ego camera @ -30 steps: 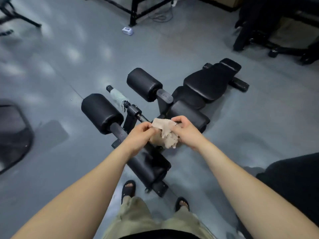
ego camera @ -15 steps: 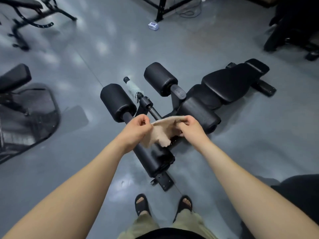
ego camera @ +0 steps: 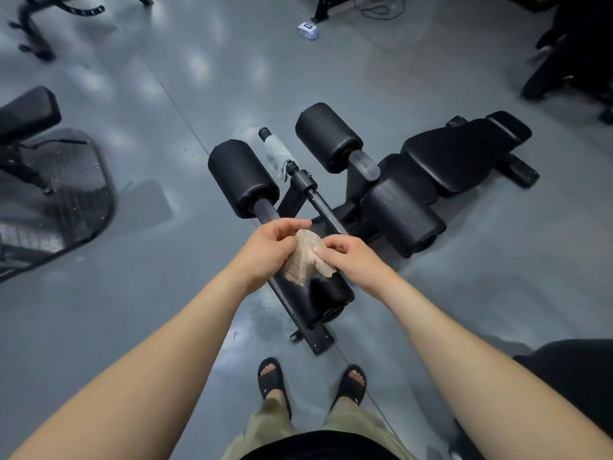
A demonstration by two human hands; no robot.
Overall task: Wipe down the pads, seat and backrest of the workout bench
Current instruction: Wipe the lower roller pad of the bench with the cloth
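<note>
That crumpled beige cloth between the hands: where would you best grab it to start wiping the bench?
Probably bunch the cloth at its upper, thicker fold, coming from above, where the left hand holds it. The right hand only pinches a thin edge, and the lower part hangs loose and ragged.

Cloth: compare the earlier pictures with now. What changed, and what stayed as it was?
Half a second ago the cloth was stretched between the hands; now it is bunched, with the left hand and right hand drawn close together. Both still hold it; the workout bench lies unmoved.
</note>
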